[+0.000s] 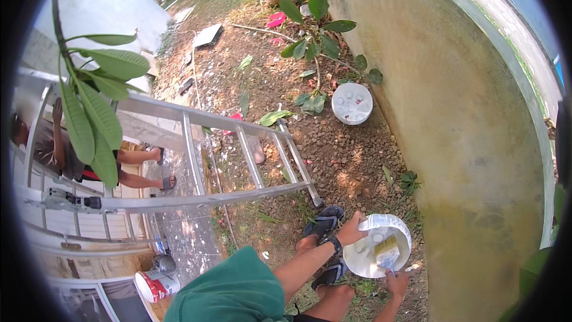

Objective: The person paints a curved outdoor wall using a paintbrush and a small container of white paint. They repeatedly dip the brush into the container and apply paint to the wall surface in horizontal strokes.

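My left hand (351, 231) grips the rim of a round white plastic tub (404, 237) held low in front of my feet. Round bumps show on the tub's floor, and its inside looks smeared whitish. In my right hand (396, 283) is the handle of a wide paintbrush (387, 252). Pale yellowish bristles lie inside the tub, and the brush's white-smeared body crosses its near edge. A dark watch (334, 244) is on my left wrist.
A wall (473, 152) with yellowish stains runs along the right. An aluminium ladder (201, 197) leans across the left, its foot near my sandals (325, 223). A second white tub (352, 103) sits on stony soil. Behind the ladder stands a person (49, 143); a paint bucket (156, 285) is lower left.
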The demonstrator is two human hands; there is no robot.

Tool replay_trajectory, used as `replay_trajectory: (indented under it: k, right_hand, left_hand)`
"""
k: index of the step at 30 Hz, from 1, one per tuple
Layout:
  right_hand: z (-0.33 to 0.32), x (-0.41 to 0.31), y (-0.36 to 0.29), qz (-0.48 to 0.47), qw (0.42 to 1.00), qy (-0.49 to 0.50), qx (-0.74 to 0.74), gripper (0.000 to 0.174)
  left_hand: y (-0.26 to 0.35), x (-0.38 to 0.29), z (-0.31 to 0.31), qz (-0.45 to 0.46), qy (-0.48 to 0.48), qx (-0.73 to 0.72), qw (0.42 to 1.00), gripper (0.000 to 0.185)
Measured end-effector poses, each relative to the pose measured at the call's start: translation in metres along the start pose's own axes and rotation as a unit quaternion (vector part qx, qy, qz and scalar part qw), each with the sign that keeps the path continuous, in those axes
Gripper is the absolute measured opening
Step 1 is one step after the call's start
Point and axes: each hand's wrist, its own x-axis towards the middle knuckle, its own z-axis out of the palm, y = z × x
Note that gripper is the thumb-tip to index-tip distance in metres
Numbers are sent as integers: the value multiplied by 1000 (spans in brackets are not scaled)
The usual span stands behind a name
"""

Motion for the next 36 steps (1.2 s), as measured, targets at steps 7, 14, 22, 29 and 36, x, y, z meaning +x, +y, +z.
replay_trajectory:
  k: [7,14,22,29,36]
  right_hand:
    - [3,-82,37,-14,964,-264,-18,35]
    - [54,-143,-25,-10,932,-355,-68,30]
    - [201,-222,-127,-15,903,-410,-124,39]
    - [374,-338,-205,-11,866,-482,-133,42]
    - [529,-475,-281,-87,794,-593,-106,48]
  left_hand:
    - [-36,-196,-40,-163,-57,34,984,100]
    - [-94,-370,-76,-245,4,-245,938,121]
    - [-150,-511,-151,-219,154,-534,802,110]
    - [-256,-653,-236,-162,378,-510,755,94]
    - [-327,-827,-319,-306,564,-472,605,108]
